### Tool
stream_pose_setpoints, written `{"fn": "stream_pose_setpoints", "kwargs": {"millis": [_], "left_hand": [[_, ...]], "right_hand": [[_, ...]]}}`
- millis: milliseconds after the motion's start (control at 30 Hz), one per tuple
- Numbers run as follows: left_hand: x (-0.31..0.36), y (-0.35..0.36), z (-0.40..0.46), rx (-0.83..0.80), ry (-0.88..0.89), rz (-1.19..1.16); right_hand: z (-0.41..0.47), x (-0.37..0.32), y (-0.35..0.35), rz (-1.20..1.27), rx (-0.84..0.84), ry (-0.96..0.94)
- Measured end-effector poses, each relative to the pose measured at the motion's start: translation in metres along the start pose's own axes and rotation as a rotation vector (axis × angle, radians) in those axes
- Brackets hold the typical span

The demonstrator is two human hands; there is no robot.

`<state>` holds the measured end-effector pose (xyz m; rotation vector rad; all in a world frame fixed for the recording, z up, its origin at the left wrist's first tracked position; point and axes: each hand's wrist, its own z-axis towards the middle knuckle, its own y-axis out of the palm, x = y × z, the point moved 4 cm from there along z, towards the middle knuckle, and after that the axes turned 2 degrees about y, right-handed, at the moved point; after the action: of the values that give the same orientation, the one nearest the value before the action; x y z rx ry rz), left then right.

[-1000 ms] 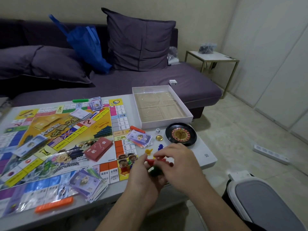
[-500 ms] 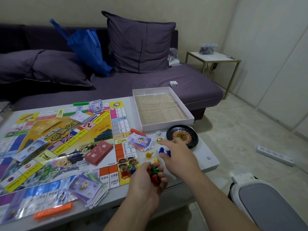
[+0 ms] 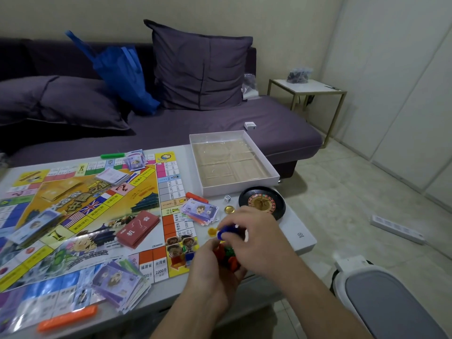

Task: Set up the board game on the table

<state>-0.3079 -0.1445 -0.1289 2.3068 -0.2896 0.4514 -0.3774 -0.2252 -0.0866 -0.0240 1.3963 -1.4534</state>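
Observation:
The colourful game board (image 3: 80,216) lies open on the white table (image 3: 300,238), strewn with paper money stacks (image 3: 117,287) and a red card deck (image 3: 138,228). My left hand (image 3: 212,272) is cupped palm-up at the table's near edge, holding several red and green plastic pawns (image 3: 226,255). My right hand (image 3: 254,238) hovers just above it, pinching a blue pawn (image 3: 226,232). A yellow pawn (image 3: 212,231) stands on the table beside them.
An open white box (image 3: 271,178) sits at the table's far right, with a small roulette wheel (image 3: 261,201), a die (image 3: 227,198) and a gold coin (image 3: 229,209) in front. Orange bars (image 3: 67,318) and a green bar (image 3: 112,156) lie at the board's edges. A purple sofa stands behind.
My right hand reached out to the blue pawn on the table, picked it up and has drawn back over my left hand. The left hand stayed cupped round the pawns.

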Motion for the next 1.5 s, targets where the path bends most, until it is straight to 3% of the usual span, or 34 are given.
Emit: {"fn": "stream_pose_setpoints", "kwargs": {"millis": [167,233,367,500,633,800,967,1167,1267,1367,1500], "left_hand": [[-0.002,0.005,-0.002,-0.005,-0.015,-0.070],[0.000,0.000,0.001,0.029,-0.012,-0.025],[0.002,-0.010,-0.003,0.072,-0.069,0.008],[0.004,-0.017,-0.008,0.088,-0.069,0.071],[0.005,-0.019,-0.013,0.093,-0.039,0.092],[0.006,-0.024,-0.015,0.110,-0.010,0.084],[0.007,-0.023,-0.018,0.128,-0.004,0.029],[0.007,-0.016,-0.019,0.112,-0.026,-0.006],[0.012,-0.001,-0.019,0.041,0.027,-0.021],[0.017,0.021,-0.027,-0.006,0.064,-0.101],[0.025,0.036,-0.015,0.062,0.137,-0.101]], "right_hand": [[-0.010,-0.007,0.006,-0.017,-0.180,-0.054],[-0.011,-0.004,-0.002,0.085,-0.111,-0.018],[-0.004,0.021,-0.019,0.105,0.185,0.137],[0.004,0.046,-0.005,0.003,0.063,0.303],[0.013,0.041,0.030,-0.039,-0.163,0.212],[0.019,0.030,0.056,-0.125,-0.281,0.161],[0.021,0.031,0.052,-0.199,-0.202,0.221],[0.014,0.007,0.006,0.132,0.086,0.157],[0.006,-0.016,-0.006,0.137,0.001,-0.020],[0.001,-0.018,0.001,0.085,-0.125,-0.080],[0.009,-0.012,-0.010,0.164,-0.010,-0.064]]}}
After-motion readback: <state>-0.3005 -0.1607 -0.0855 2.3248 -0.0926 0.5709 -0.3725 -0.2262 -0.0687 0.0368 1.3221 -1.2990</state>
